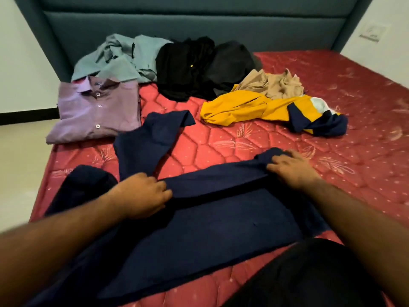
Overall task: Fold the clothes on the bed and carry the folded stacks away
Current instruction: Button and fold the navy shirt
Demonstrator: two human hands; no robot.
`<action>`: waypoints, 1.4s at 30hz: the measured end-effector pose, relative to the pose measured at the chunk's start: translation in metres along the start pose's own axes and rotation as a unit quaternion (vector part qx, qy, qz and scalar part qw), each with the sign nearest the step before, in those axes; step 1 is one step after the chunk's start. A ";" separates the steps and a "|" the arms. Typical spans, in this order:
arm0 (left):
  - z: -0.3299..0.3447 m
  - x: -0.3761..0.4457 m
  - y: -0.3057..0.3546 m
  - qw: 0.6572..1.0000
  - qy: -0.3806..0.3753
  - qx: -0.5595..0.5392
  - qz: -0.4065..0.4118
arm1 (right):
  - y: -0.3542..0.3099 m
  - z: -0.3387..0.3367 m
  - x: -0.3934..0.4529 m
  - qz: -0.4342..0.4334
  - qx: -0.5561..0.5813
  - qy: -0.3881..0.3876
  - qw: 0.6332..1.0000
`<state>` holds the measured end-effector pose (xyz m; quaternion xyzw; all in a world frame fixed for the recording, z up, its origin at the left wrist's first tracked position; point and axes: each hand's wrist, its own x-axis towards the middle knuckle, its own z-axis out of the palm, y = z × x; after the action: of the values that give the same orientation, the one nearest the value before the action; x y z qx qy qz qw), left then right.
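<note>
I am watching the left hand gripping the near fold of the navy garment, its fingers curled into the cloth at the left end of the folded band. The right hand is pinching the same fold at its far right end, with cloth bunching under the fingertips. Between the two hands the folded edge is lying fairly taut across the red mattress, while one long part of the garment is trailing away beyond the left hand, not yet tucked in.

I am judging this fold as only partly made. Just beyond and to the left of the left hand, a purple shirt is lying flat and folded, and it is looking like the only finished piece so far. Farther out, near the headboard, a grey-green heap and a black heap are waiting loose. Beyond the right hand, a yellow and navy garment and a beige one are lying crumpled, touching each other.

So most of the folding is remaining, and nothing is looking ready for carrying away.
</note>
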<state>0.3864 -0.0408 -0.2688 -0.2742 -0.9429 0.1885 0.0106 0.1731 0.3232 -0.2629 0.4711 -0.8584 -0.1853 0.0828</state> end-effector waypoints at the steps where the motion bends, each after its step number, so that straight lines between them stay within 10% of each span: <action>1: 0.002 0.001 0.015 1.000 -0.017 0.005 -0.019 | -0.008 0.001 -0.004 0.027 0.003 -0.049 0.998; 7: -0.021 0.016 0.053 0.984 -0.118 0.033 -0.131 | -0.010 0.001 -0.017 0.156 0.082 -0.126 0.976; 14: -0.017 0.092 0.051 0.975 -0.028 -0.148 -0.161 | 0.020 0.003 0.009 0.302 0.469 0.119 0.821; 20: 0.036 0.147 0.064 0.946 0.038 -0.255 -0.198 | 0.055 0.036 0.043 0.139 0.373 -0.027 0.917; 24: 0.058 0.144 0.086 0.937 0.118 -0.219 -0.244 | 0.072 0.055 0.052 0.123 0.454 -0.173 0.865; 38: 0.063 0.146 0.085 0.950 0.022 -0.175 -0.257 | 0.083 0.047 0.021 0.247 0.670 -0.042 0.698; 42: 0.061 0.148 0.085 0.950 0.035 -0.164 -0.264 | 0.085 0.054 0.006 0.414 0.582 0.174 0.678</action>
<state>0.2967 0.0810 -0.3680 -0.0194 -0.9986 0.0121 0.0476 0.0868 0.3723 -0.2789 0.0440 -0.8704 0.4902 0.0084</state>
